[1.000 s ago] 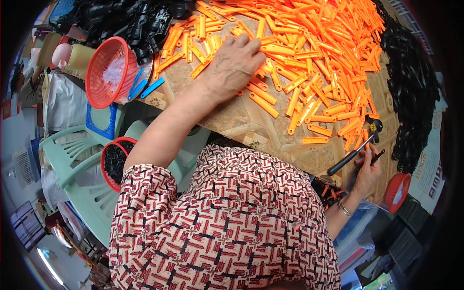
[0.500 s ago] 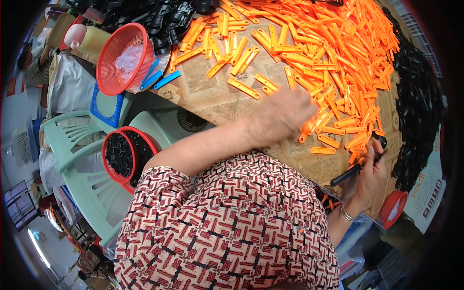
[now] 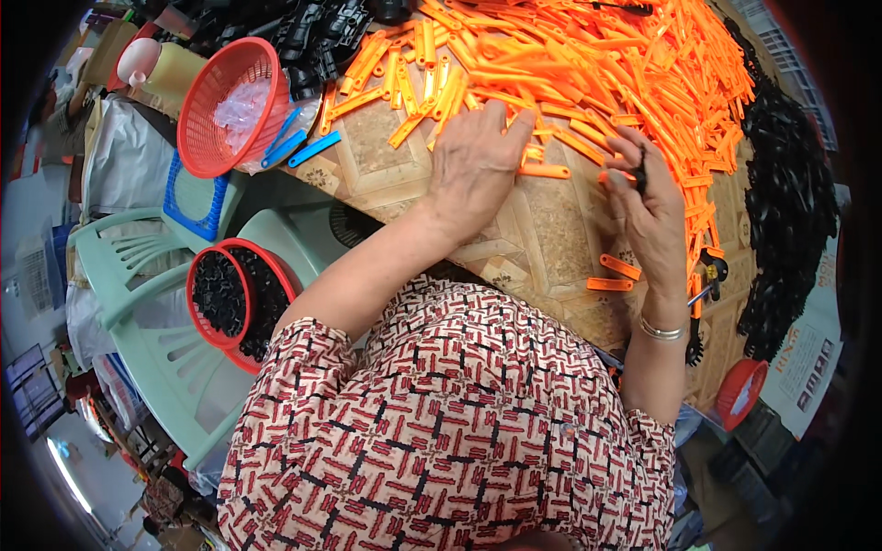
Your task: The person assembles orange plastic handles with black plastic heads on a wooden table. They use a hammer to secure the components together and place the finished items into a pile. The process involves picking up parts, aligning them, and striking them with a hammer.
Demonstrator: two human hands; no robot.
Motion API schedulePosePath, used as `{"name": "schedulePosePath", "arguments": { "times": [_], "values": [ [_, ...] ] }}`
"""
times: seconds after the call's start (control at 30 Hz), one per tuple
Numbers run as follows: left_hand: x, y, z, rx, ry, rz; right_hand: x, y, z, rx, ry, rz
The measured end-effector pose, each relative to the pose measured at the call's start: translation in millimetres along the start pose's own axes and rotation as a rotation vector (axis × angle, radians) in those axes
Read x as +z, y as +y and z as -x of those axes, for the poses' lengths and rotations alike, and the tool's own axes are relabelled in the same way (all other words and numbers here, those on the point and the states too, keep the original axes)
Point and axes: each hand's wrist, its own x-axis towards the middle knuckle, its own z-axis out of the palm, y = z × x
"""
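The person wears a short-sleeved blouse (image 3: 459,432) in a close pattern of red, white and black blocks crossed by thin dark lines. The sleeves end above the elbows, leaving both forearms bare. A thin silver bangle (image 3: 663,329) circles the right wrist. The left hand (image 3: 478,165) and right hand (image 3: 648,207) are bare, without gloves.

- We see a big heap of flat orange plastic strips (image 3: 588,64) covering the far right of the table, lying crisscross at all angles.
- We find one orange strip (image 3: 544,171) lying flat just right of the left hand's fingertips.
- We make out a small black piece (image 3: 640,173) pinched upright in the right hand's fingers, near the heap's near edge.
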Motion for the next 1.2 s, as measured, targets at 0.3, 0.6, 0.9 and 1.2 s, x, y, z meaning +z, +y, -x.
{"name": "schedulePosePath", "arguments": {
  "times": [0.3,0.6,0.9,1.2],
  "values": [
    [9,44,36,0.242,-0.169,0.343,-29,7,40,0.061,0.084,0.217],
    [-70,-77,-10,-0.019,-0.091,-0.084,-36,0,68,0.067,0.150,0.219],
    [-64,-118,-10,0.054,0.012,-0.107,-32,-4,69,0.010,0.143,0.236],
    [-23,-70,-44,-0.105,0.003,0.220,-32,3,79,0.070,0.155,0.217]
  ]
}}
